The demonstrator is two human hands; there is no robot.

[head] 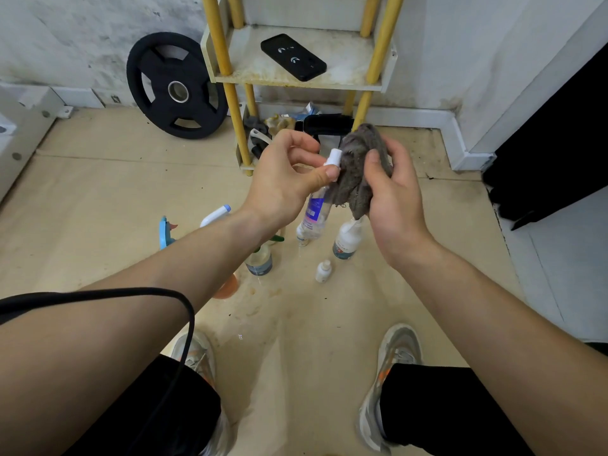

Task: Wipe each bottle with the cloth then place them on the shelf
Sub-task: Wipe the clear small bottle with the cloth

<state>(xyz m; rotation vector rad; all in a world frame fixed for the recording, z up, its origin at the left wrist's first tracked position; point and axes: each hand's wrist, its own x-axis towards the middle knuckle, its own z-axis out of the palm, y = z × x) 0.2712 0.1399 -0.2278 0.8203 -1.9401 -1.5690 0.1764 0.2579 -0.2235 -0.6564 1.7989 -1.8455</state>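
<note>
Before the shelf (348, 51), left hand (283, 182) pinches bottle (316, 209); right hand (394, 199) grips cloth (357, 162); floor bottles (345, 243) beneath.

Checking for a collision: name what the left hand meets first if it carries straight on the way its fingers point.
The grey cloth bunched in the right hand; the left hand pinches the bottle right beside it, though depth is unclear.

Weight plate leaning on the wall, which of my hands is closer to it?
Left. The left hand, pinching the clear bottle, is right of the weight plate; the right hand, gripping the grey cloth, is farther right.
</note>
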